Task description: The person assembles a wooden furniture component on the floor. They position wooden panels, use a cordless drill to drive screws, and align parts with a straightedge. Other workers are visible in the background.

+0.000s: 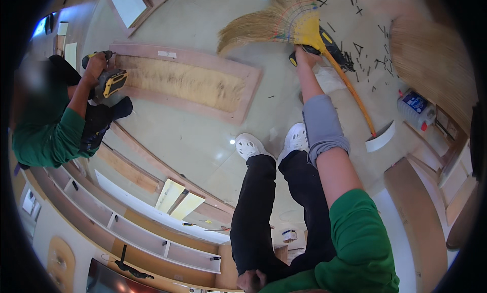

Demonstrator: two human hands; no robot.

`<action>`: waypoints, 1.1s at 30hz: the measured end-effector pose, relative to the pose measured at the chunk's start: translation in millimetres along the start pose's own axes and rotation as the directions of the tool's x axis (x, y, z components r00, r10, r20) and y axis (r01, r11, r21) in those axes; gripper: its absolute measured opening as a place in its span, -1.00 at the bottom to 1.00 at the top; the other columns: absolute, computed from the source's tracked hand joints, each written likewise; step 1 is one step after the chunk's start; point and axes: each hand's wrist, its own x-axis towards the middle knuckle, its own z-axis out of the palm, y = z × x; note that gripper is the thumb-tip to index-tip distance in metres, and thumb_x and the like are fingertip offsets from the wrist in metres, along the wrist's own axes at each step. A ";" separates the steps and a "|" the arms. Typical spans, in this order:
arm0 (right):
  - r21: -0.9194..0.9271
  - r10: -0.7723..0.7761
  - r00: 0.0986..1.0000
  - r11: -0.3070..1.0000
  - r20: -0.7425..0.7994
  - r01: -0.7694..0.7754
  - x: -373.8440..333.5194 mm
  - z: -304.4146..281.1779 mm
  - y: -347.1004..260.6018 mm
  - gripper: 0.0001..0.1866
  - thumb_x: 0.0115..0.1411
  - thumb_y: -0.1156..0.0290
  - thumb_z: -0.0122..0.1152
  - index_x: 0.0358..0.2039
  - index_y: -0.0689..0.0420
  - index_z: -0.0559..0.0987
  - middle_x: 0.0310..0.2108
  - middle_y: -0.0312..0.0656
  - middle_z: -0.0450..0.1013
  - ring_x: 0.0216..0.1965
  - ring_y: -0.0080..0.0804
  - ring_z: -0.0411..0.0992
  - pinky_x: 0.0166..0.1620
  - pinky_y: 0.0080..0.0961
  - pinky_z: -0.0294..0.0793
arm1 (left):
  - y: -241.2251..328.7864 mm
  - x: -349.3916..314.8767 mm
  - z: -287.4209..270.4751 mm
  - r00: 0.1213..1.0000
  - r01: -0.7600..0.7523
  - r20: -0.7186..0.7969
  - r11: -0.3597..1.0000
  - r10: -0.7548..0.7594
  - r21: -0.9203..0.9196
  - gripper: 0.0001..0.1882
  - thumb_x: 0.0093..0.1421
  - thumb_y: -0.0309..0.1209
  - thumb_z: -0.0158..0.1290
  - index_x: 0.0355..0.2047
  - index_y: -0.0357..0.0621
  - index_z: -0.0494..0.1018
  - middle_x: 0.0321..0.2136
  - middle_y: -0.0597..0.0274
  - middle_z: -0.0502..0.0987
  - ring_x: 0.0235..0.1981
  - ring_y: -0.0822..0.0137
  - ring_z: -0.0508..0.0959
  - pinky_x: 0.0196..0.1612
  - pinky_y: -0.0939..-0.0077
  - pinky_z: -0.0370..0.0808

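My right arm, in a green sleeve with a grey cover over the forearm, stretches far forward. My right hand (306,58) is closed around a black-and-yellow power drill (327,38), low over the floor; the hand hides part of it. A straw broom (306,29) with a yellow binding and wooden handle lies right beside it. Many dark screws (358,50) are scattered to the right of the drill. My left hand (252,280) rests near my lap at the lower edge, fingers curled; whatever it may hold is hidden.
At left a co-worker in green holds a yellow-black drill (112,83) at a framed wooden panel (248,90) on the floor. Long boards (127,167) and a white-compartment shelf unit (142,234) lie lower left. A clear plastic jug (417,109) and curved wooden piece (416,207) are at right.
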 end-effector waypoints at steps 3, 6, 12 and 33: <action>-0.065 0.052 0.997 0.996 -0.064 -0.057 0.7 -23.7 -27.5 -0.17 -0.18 0.31 0.50 0.03 0.26 0.18 -0.04 0.06 0.37 -0.03 -0.17 0.43 0.00 -0.33 0.51 | 18.2 18.5 -13.2 0.997 0.029 0.073 0.998 -0.024 -0.059 -0.88 -0.03 -0.47 0.16 -0.59 -0.09 0.41 -0.72 0.13 0.39 -0.72 0.09 0.42 -0.62 0.26 0.32; -0.089 0.187 0.948 0.981 0.256 -0.169 10.4 -67.3 -61.4 -0.39 -0.18 0.30 0.44 -0.14 0.14 0.33 -0.23 -0.12 0.41 -0.22 -0.31 0.47 -0.21 -0.35 0.59 | 35.5 35.0 -24.6 0.991 -0.019 0.127 0.995 0.032 -0.099 -0.88 0.01 -0.48 0.17 -0.55 -0.10 0.42 -0.71 0.13 0.41 -0.72 0.09 0.44 -0.63 0.26 0.34; -0.237 0.409 0.682 0.912 0.606 -0.336 -20.6 -155.8 -108.3 -0.60 -0.14 0.24 0.39 -0.32 0.06 0.42 -0.45 -0.26 0.38 -0.49 -0.47 0.44 -0.46 -0.54 0.57 | 59.0 39.1 -45.3 0.973 0.023 0.230 0.992 0.007 -0.126 -0.87 0.10 -0.46 0.16 -0.52 -0.13 0.42 -0.70 0.12 0.44 -0.71 0.08 0.47 -0.64 0.25 0.36; 0.402 -0.173 0.856 0.915 0.488 -0.045 -636.0 -645.5 -53.7 -0.53 0.12 0.47 0.29 0.05 0.23 0.41 -0.26 -0.15 0.53 -0.32 -0.43 0.54 -0.19 -0.48 0.55 | 174.2 66.6 -223.2 0.295 0.407 0.681 0.557 0.670 -0.724 -0.20 0.36 0.24 -0.39 0.35 -0.14 0.01 0.19 0.08 0.30 0.19 0.18 0.36 0.20 0.25 0.29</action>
